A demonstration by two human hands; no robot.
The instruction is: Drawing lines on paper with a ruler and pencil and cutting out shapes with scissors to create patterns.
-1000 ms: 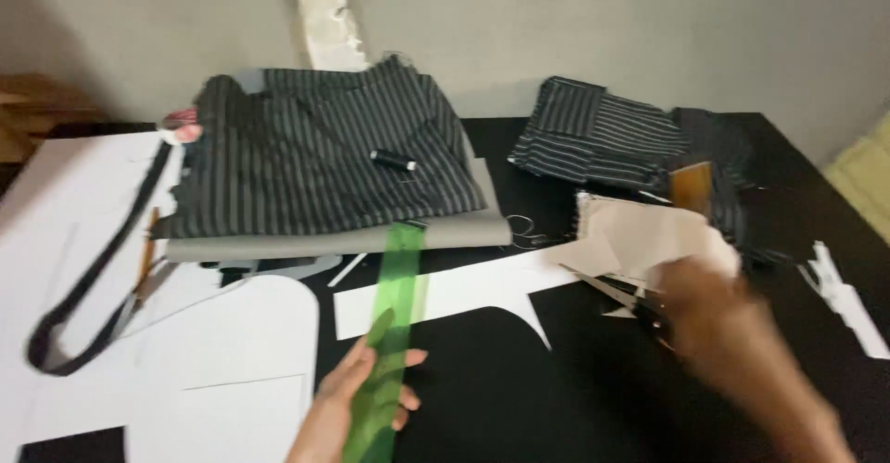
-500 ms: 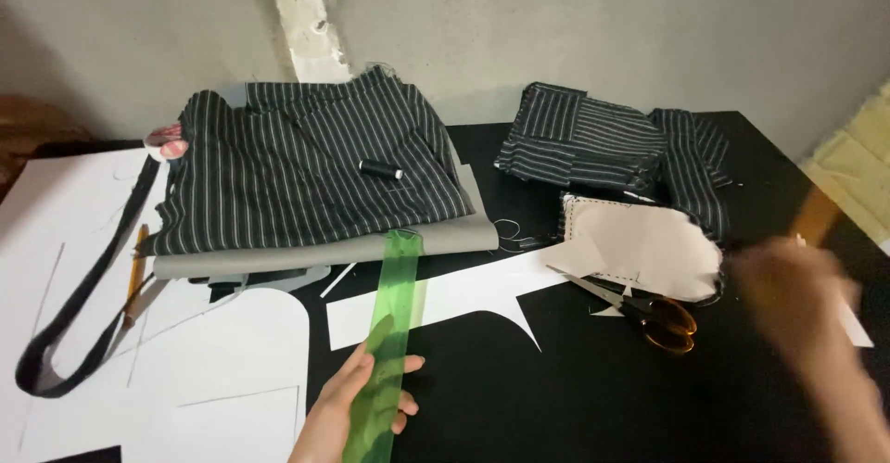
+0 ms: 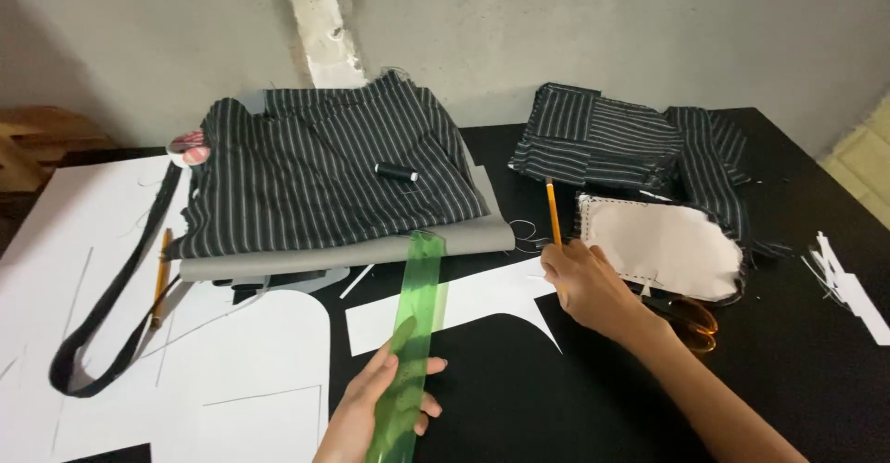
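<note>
My left hand [image 3: 380, 403] holds the near end of a translucent green ruler [image 3: 414, 315], which lies over a white paper pattern piece [image 3: 445, 310] and reaches up to the folded grey fabric [image 3: 352, 252]. My right hand [image 3: 584, 282] grips a yellow pencil [image 3: 553, 211] upright, its lower end at the right edge of that white paper piece. Orange-handled scissors [image 3: 691, 319] lie just right of my right wrist, partly hidden. A beige cut fabric piece [image 3: 663, 245] lies beside them.
Folded black pinstriped cloth [image 3: 320, 171] with a black thread spool [image 3: 396, 172] on it sits at the back. More striped pieces [image 3: 603, 139] lie back right. Large white paper sheets [image 3: 83, 278], a dark strap [image 3: 111, 305] and another pencil [image 3: 162, 273] are left. White scraps [image 3: 848, 282] are far right.
My right hand swung from the far right in to the white paper piece and now holds a yellow pencil. The left hand stays on the green ruler.
</note>
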